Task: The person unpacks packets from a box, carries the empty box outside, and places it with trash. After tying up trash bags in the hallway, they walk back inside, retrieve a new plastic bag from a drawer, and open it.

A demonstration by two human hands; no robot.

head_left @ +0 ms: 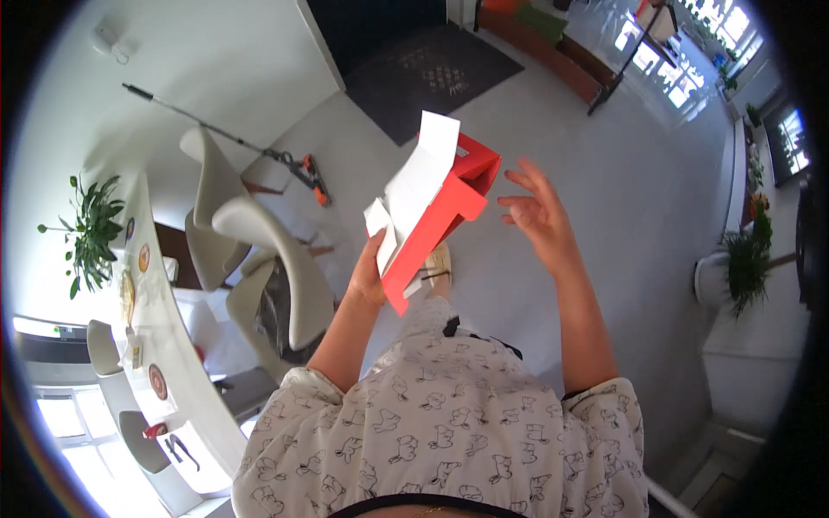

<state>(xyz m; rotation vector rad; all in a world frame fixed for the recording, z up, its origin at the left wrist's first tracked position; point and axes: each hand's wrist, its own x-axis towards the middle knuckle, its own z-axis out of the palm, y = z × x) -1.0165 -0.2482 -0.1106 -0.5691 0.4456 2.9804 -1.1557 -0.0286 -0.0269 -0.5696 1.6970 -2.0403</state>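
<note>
Grey floor [639, 216] is spreading below; the left hand [370, 274] is gripping a red box [425, 233] slanting lengthwise away rightward, the right hand [540, 216] (empty, spread wide) hovering just beside its far end.

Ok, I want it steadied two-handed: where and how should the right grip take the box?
Probably its far end, from the right: the box slants away rightward, leaving that end free beside the open right grip, while the left grip holds the near end.

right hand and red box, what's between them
In the head view, only a narrow gap shows between the right hand and the red box, with grey floor behind it.
</note>
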